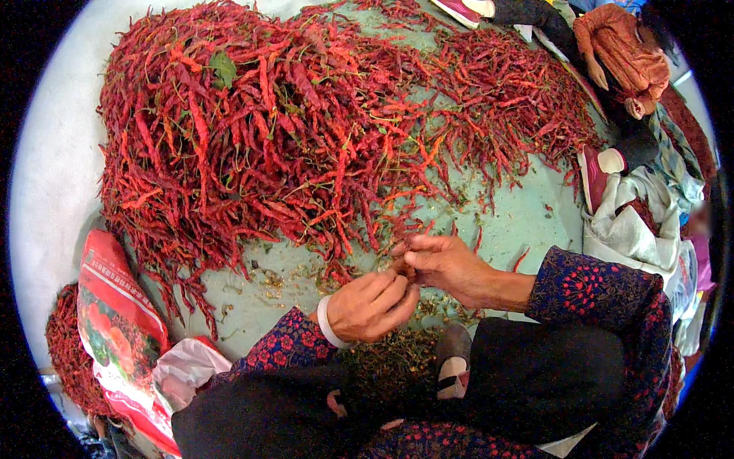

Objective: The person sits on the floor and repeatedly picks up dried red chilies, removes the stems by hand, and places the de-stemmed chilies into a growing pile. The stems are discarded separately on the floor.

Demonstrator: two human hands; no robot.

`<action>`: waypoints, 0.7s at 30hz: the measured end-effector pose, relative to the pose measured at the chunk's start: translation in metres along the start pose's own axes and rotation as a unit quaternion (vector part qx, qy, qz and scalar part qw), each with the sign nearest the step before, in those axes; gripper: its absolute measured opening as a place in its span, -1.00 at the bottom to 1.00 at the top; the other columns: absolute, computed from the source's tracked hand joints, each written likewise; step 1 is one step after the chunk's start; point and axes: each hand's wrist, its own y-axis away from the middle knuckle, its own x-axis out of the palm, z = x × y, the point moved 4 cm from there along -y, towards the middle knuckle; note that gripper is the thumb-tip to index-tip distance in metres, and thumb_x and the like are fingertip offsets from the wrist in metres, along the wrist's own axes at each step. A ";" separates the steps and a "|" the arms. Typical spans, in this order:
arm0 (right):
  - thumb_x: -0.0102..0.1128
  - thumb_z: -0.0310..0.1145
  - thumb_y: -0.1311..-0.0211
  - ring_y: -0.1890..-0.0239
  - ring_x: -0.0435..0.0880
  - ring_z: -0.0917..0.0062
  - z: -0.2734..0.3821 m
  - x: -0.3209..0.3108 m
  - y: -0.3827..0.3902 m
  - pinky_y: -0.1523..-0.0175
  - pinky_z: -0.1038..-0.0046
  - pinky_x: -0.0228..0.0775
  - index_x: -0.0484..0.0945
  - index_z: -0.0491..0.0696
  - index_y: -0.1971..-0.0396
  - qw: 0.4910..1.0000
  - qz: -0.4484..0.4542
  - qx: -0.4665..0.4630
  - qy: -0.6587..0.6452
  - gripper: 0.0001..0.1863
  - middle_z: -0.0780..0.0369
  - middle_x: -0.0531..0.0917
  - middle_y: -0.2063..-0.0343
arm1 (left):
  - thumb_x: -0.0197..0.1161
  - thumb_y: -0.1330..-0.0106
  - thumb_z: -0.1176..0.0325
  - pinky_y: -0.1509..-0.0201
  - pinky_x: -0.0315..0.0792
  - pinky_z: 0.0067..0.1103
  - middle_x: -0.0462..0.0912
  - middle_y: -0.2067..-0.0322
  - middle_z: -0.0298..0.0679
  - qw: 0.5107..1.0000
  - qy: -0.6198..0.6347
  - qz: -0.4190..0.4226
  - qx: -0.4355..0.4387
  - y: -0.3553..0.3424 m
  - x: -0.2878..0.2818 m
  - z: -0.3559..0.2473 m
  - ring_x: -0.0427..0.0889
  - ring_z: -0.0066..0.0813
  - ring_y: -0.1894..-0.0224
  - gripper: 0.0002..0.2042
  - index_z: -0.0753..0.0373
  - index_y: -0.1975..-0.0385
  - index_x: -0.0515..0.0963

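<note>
A big heap of dried red chili peppers (252,138), with some green stems among them, covers the floor in front of me. My left hand (371,307), a white band at its wrist, has its fingers curled closed near the heap's front edge. Meeting it fingertip to fingertip, my right hand (453,269) pinches what looks like a dark red chili pepper (405,266). Most of that pepper is hidden by the fingers. Whether the left fingers also hold a piece cannot be made out. Below the hands lies a pile of greenish-brown stems (390,363).
At the left stands a red printed sack (122,321) beside more chilies (67,352). Peppers spread thinner toward the right (520,99). A pale sack (631,218) lies at the right, near another person's shoe (592,180) and rust-coloured sleeve (623,50). Scraps litter the greenish floor (543,214).
</note>
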 end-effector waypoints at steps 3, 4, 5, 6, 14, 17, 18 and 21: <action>-0.09 -0.40 -0.20 0.29 0.53 0.50 0.002 -0.019 -0.003 0.17 0.41 0.40 0.39 -0.11 0.26 0.999 -0.031 -0.024 0.029 -0.84 0.25 0.51 0.38 | 0.16 0.11 0.50 0.42 0.39 -0.47 0.45 0.42 -0.10 0.994 0.064 -0.045 -0.077 0.011 -0.002 0.017 0.46 -0.24 0.41 -0.70 0.34 0.29 0.46; -0.09 -0.41 -0.19 0.29 0.53 0.49 0.000 -0.024 0.000 0.20 0.41 0.41 0.38 -0.10 0.29 0.998 -0.054 -0.023 0.006 -0.87 0.26 0.50 0.41 | 0.16 0.12 0.53 0.40 0.38 -0.48 0.45 0.42 -0.12 0.986 0.064 -0.062 -0.144 0.020 -0.003 0.029 0.46 -0.22 0.42 -0.70 0.32 0.29 0.45; -0.09 -0.41 -0.19 0.30 0.54 0.48 0.006 -0.020 0.003 0.23 0.41 0.42 0.38 -0.10 0.33 0.998 -0.064 -0.025 -0.014 -0.89 0.26 0.50 0.43 | 0.15 0.10 0.58 0.39 0.38 -0.50 0.47 0.43 -0.15 0.974 0.031 -0.074 -0.210 0.036 -0.006 0.043 0.48 -0.23 0.41 -0.74 0.31 0.32 0.44; -0.08 -0.42 -0.18 0.30 0.54 0.48 0.010 -0.016 0.005 0.25 0.41 0.43 0.37 -0.09 0.36 0.996 -0.080 -0.026 -0.036 -0.91 0.26 0.49 0.46 | 0.14 0.06 0.62 0.39 0.36 -0.55 0.48 0.46 -0.19 0.955 0.020 -0.130 -0.267 0.048 -0.010 0.058 0.48 -0.30 0.43 -0.79 0.31 0.37 0.44; -0.08 -0.47 -0.08 0.70 0.22 0.70 0.011 -0.018 0.007 0.68 0.66 -0.03 0.31 -0.06 0.46 0.988 -0.143 0.029 -0.056 -0.98 0.36 0.31 0.63 | 0.13 -0.11 0.39 0.45 0.34 -0.57 0.46 0.57 -0.19 0.799 0.192 -0.104 -0.560 0.117 0.030 0.081 0.45 -0.40 0.55 -0.88 0.30 0.44 0.45; -0.04 -0.49 -0.04 0.75 0.12 0.77 0.011 -0.018 0.006 0.73 0.69 -0.17 0.31 -0.05 0.47 0.990 -0.132 0.028 -0.031 -0.95 0.41 0.22 0.72 | 0.12 -0.08 0.38 0.45 0.35 -0.51 0.48 0.55 -0.14 0.826 0.201 -0.043 -0.525 0.118 0.050 0.073 0.48 -0.25 0.52 -0.89 0.27 0.47 0.44; -0.03 -0.48 -0.04 0.77 0.09 0.78 0.009 -0.019 0.008 0.73 0.68 -0.18 0.31 -0.04 0.48 0.990 -0.132 0.036 -0.025 -0.95 0.42 0.19 0.74 | 0.12 -0.08 0.39 0.45 0.36 -0.50 0.49 0.54 -0.14 0.828 0.191 -0.031 -0.527 0.120 0.054 0.071 0.49 -0.24 0.51 -0.90 0.27 0.47 0.45; 0.00 -0.45 -0.05 0.80 0.03 0.80 0.008 -0.018 0.008 0.74 0.68 -0.22 0.31 -0.03 0.49 0.988 -0.139 0.057 -0.015 -0.93 0.47 0.12 0.79 | 0.12 -0.07 0.40 0.46 0.37 -0.46 0.49 0.51 -0.16 0.848 0.159 -0.018 -0.505 0.120 0.059 0.069 0.49 -0.21 0.49 -0.91 0.24 0.47 0.45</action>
